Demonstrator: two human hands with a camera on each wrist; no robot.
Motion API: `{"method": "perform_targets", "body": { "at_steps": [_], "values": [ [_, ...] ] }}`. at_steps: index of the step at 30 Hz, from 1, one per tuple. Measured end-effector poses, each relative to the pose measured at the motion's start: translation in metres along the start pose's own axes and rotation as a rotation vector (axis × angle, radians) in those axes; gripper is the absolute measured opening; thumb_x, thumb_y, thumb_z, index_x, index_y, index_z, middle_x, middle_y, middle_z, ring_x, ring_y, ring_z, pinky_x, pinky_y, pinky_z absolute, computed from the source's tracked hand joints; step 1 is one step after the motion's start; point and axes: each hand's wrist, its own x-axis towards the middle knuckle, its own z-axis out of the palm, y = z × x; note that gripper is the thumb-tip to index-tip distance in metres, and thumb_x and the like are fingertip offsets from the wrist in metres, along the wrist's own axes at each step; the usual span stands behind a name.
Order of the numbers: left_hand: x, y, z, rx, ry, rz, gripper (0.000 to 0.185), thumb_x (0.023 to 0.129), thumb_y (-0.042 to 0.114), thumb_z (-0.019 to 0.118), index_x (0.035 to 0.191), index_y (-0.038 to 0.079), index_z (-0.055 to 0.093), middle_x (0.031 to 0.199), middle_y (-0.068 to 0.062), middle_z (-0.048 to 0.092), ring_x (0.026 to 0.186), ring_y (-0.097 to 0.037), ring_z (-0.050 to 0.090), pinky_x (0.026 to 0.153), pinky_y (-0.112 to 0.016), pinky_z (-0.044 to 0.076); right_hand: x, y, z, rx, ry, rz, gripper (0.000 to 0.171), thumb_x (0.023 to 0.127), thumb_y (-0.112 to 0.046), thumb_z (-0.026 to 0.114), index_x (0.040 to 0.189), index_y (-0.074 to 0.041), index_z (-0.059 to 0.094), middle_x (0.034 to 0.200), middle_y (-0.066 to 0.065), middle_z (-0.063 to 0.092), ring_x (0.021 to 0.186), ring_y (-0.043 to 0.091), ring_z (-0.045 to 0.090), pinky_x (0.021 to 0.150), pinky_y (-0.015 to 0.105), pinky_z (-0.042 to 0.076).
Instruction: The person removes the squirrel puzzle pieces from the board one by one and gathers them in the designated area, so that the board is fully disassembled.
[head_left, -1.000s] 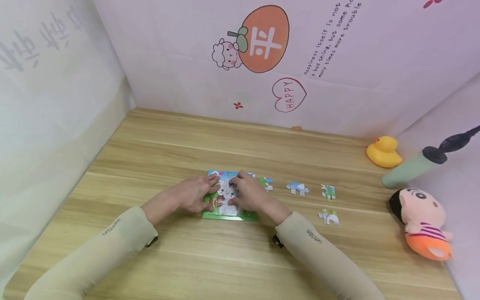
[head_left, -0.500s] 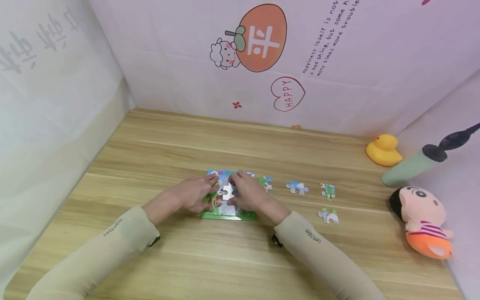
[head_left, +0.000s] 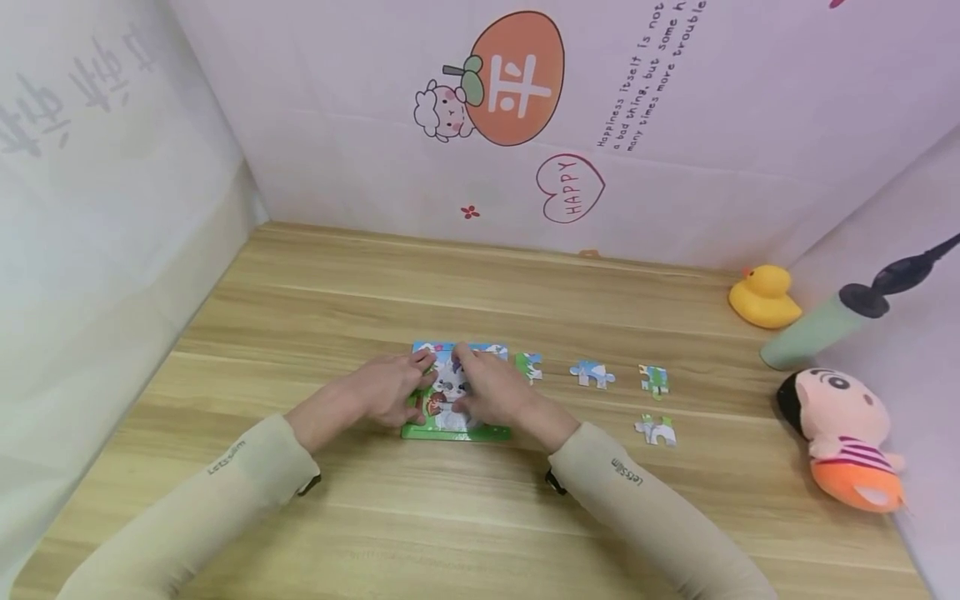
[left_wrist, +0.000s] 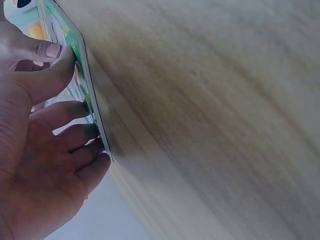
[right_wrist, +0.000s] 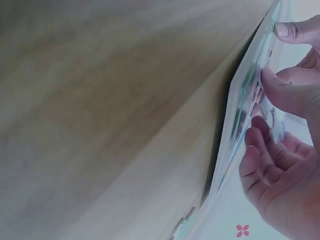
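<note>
A framed jigsaw puzzle (head_left: 420, 432) with a grey-and-white animal picture lies on the wooden table in the head view. My left hand (head_left: 386, 389) rests on its left side, the thumb (left_wrist: 62, 70) and fingertips lying on the board by the edge. Over the right half is my right hand (head_left: 495, 390), which pinches a puzzle piece (right_wrist: 272, 117) between thumb and fingers. That piece stands tilted close above the board in the right wrist view. Part of the picture is hidden under both hands.
Right of the board lie several loose puzzle pieces (head_left: 592, 374). Farther right stand a yellow rubber duck (head_left: 765, 297), a pale green cylinder (head_left: 813, 331) with a black top, and a plush doll (head_left: 847, 442). A printed cloth wall (head_left: 337, 150) closes off the back.
My right hand has shifted slightly left with the puzzle piece, whose bright glare of half a second ago is gone. My left hand stays at the board's left side.
</note>
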Motion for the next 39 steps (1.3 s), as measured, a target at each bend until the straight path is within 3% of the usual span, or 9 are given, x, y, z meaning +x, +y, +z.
{"method": "perform_targets", "body": {
  "at_steps": [2,5,15,21,27,33,39],
  "values": [
    [0.0,0.0,0.0,0.0,0.003,0.002,0.076,0.093,0.042,0.076,0.153,0.003,0.048,0.168,-0.025,0.029,0.159,-0.042,0.03,0.129,-0.054,0.032,-0.002,0.0,-0.001,0.019,0.017,-0.022,0.051,0.091,-0.019,0.081,0.131,-0.009,0.053,0.096,0.005,0.072,0.076,0.013,0.062,0.064,0.026,0.052],
    [-0.001,0.001,0.001,-0.003,-0.001,0.002,0.076,0.094,0.041,0.076,0.153,0.003,0.048,0.168,-0.025,0.029,0.159,-0.041,0.029,0.129,-0.053,0.032,-0.005,0.0,-0.003,0.042,0.045,-0.058,0.041,0.094,-0.013,0.077,0.127,-0.009,0.053,0.089,0.005,0.071,0.067,0.011,0.057,0.056,0.022,0.046],
    [-0.003,0.002,-0.001,-0.027,-0.002,-0.006,0.077,0.094,0.042,0.075,0.154,0.003,0.046,0.169,-0.025,0.026,0.159,-0.042,0.028,0.129,-0.055,0.031,-0.015,0.007,-0.014,0.141,0.139,-0.128,0.024,0.098,-0.006,0.069,0.12,-0.005,0.057,0.096,0.011,0.075,0.071,0.012,0.065,0.062,0.019,0.053],
    [-0.003,0.002,-0.001,-0.057,-0.015,-0.022,0.076,0.096,0.041,0.073,0.155,0.004,0.044,0.171,-0.024,0.024,0.16,-0.041,0.026,0.129,-0.055,0.031,-0.028,0.023,-0.034,0.213,0.145,-0.062,0.024,0.099,-0.004,0.066,0.121,-0.002,0.056,0.099,0.014,0.074,0.082,0.018,0.071,0.071,0.024,0.061],
    [-0.001,0.003,0.0,-0.073,-0.024,-0.023,0.075,0.097,0.04,0.072,0.156,0.003,0.044,0.171,-0.023,0.023,0.161,-0.041,0.024,0.129,-0.055,0.031,-0.052,0.049,-0.054,0.18,0.195,-0.023,0.024,0.099,-0.004,0.067,0.119,0.0,0.056,0.099,0.016,0.075,0.085,0.022,0.073,0.073,0.032,0.063],
    [-0.002,0.002,-0.002,-0.052,-0.017,-0.031,0.074,0.097,0.039,0.073,0.155,0.003,0.045,0.171,-0.024,0.025,0.16,-0.042,0.026,0.128,-0.056,0.033,-0.077,0.079,-0.065,0.186,0.241,-0.02,0.022,0.098,-0.001,0.067,0.116,0.003,0.055,0.093,0.016,0.071,0.077,0.018,0.068,0.066,0.028,0.057],
    [0.0,0.002,0.0,-0.046,-0.009,-0.012,0.074,0.096,0.04,0.073,0.154,0.003,0.046,0.17,-0.025,0.026,0.159,-0.044,0.028,0.128,-0.057,0.033,-0.11,0.1,-0.066,0.166,0.251,0.038,0.019,0.095,0.002,0.07,0.11,0.001,0.057,0.092,0.014,0.069,0.072,0.013,0.062,0.062,0.021,0.052]
  ]
}}
